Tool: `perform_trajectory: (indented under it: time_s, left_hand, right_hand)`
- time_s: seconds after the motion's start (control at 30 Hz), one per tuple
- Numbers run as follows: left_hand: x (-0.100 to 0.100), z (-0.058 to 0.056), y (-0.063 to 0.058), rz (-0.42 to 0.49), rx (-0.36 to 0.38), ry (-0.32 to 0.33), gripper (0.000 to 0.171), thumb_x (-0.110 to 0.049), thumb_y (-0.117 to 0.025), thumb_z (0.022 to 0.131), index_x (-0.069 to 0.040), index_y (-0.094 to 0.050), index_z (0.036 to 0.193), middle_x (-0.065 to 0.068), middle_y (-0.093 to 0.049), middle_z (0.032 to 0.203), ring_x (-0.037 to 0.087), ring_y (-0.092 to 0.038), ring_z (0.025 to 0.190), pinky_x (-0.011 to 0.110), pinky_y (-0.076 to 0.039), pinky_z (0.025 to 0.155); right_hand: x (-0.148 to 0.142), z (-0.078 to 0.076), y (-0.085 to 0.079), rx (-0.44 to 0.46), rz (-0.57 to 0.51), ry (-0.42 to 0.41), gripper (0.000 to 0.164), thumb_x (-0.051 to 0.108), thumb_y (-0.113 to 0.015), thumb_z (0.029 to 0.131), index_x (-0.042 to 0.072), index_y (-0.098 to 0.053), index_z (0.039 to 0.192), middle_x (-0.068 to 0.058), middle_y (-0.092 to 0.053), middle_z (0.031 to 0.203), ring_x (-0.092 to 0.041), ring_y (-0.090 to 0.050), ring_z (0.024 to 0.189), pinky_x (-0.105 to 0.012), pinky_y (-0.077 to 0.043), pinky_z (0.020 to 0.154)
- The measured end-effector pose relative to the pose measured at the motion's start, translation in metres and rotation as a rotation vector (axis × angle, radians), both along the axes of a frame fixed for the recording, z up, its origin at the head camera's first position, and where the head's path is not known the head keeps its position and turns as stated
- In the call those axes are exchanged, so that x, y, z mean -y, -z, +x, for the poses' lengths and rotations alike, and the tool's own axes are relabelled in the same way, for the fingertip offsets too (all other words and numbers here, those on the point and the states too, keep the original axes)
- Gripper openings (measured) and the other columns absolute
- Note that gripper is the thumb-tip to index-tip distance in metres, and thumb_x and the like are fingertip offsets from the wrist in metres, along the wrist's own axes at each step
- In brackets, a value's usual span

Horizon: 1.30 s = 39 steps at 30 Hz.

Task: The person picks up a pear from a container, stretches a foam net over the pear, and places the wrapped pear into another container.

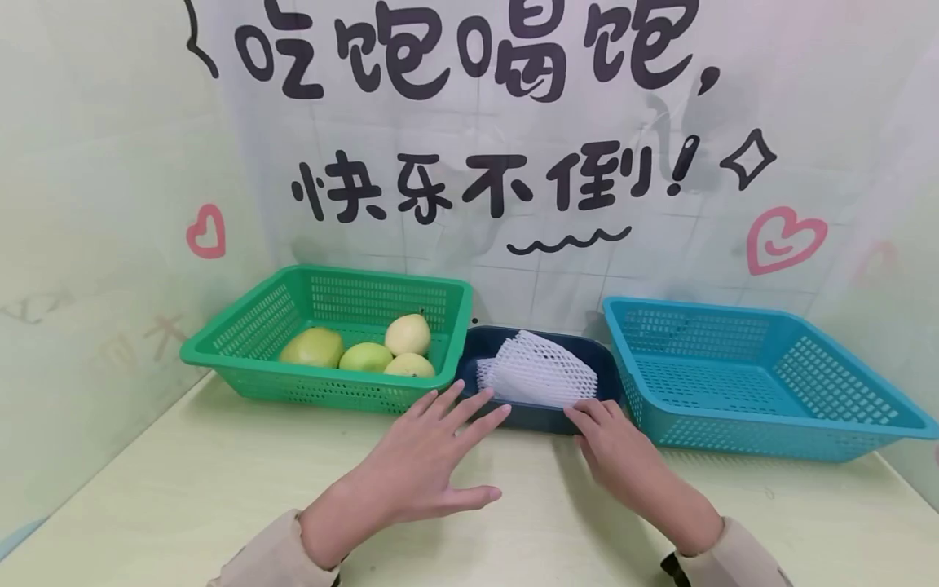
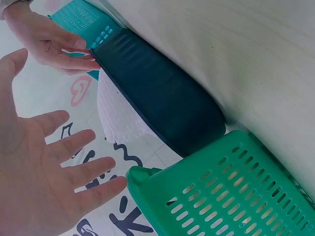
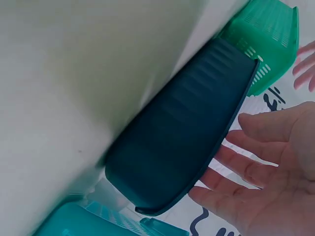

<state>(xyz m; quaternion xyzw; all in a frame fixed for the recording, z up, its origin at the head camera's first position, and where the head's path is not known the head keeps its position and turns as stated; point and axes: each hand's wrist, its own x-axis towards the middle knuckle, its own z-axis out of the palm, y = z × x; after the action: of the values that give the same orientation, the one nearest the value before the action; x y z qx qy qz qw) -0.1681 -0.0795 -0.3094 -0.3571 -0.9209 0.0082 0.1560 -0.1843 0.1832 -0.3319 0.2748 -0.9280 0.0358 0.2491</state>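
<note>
White foam net sleeves (image 1: 541, 371) lie in a small dark blue tray (image 1: 524, 416) at the back middle. My right hand (image 1: 623, 456) is at the tray's front right rim, its fingertips reaching over the edge beside the foam nets. In the right wrist view, the right fingers (image 3: 246, 169) extend past the rim, and the thumb stands apart from them. Over the table in front of the green basket (image 1: 330, 391) and tray, my left hand (image 1: 418, 461) is spread with nothing in it. Several yellow-green fruits, including a pear (image 1: 407, 335), sit in that basket.
To the right of the tray stands a blue basket (image 1: 722, 391) with no items visible inside. All the containers line up along the back wall (image 1: 455, 285), which bears printed writing. The pale tabletop (image 1: 513, 530) lies in front of them.
</note>
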Motion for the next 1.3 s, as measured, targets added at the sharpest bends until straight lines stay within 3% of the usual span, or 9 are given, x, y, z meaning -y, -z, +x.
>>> perform_trajectory:
  time_s: [0.23, 0.57, 0.8, 1.07, 1.3]
  left_hand:
    - [0.001, 0.000, 0.000, 0.005, -0.008, 0.004, 0.076, -0.070, -0.040, 0.084, -0.028, -0.027, 0.146, 0.002, -0.031, 0.151, 0.033, -0.029, 0.138, 0.049, -0.030, 0.108]
    - [0.002, 0.000, -0.001, 0.010, -0.016, 0.005, 0.075, -0.069, -0.041, 0.085, -0.028, -0.027, 0.146, 0.001, -0.032, 0.151, 0.032, -0.030, 0.138, 0.048, -0.031, 0.108]
    - [0.003, -0.001, -0.004, 0.037, -0.017, 0.020, 0.076, -0.068, -0.043, 0.085, -0.027, -0.027, 0.146, 0.001, -0.033, 0.150, 0.033, -0.031, 0.137, 0.049, -0.031, 0.107]
    - [0.009, -0.003, -0.010, 0.100, 0.066, 0.013, 0.075, -0.066, -0.044, 0.085, -0.028, -0.025, 0.147, -0.001, -0.030, 0.152, 0.031, -0.027, 0.139, 0.050, -0.030, 0.108]
    - [0.015, -0.012, -0.023, 0.161, 0.027, 0.024, 0.074, -0.064, -0.047, 0.085, -0.027, -0.029, 0.146, 0.001, -0.031, 0.151, 0.031, -0.033, 0.136, 0.050, -0.034, 0.105]
  right_hand:
    - [0.005, -0.008, -0.006, -0.002, -0.008, 0.061, 0.022, -0.001, -0.069, 0.077, 0.003, -0.068, 0.099, -0.006, -0.063, 0.092, -0.022, -0.056, 0.083, -0.034, -0.051, 0.072]
    - [0.012, -0.020, -0.012, 0.104, -0.067, 0.156, 0.015, 0.001, -0.072, 0.076, 0.008, -0.070, 0.089, -0.004, -0.066, 0.087, -0.021, -0.058, 0.084, -0.034, -0.053, 0.073]
    - [0.011, -0.023, -0.011, 0.090, -0.092, 0.144, 0.015, 0.000, -0.073, 0.075, 0.009, -0.068, 0.086, -0.003, -0.065, 0.085, -0.021, -0.059, 0.083, -0.035, -0.053, 0.071]
    - [0.010, -0.024, -0.009, 0.049, -0.098, 0.111, 0.015, -0.003, -0.072, 0.074, 0.008, -0.068, 0.085, -0.003, -0.064, 0.082, -0.021, -0.058, 0.081, -0.033, -0.053, 0.069]
    - [0.010, -0.025, -0.007, 0.042, -0.093, 0.105, 0.014, -0.002, -0.073, 0.075, 0.007, -0.069, 0.085, -0.004, -0.065, 0.083, -0.022, -0.059, 0.081, -0.034, -0.053, 0.071]
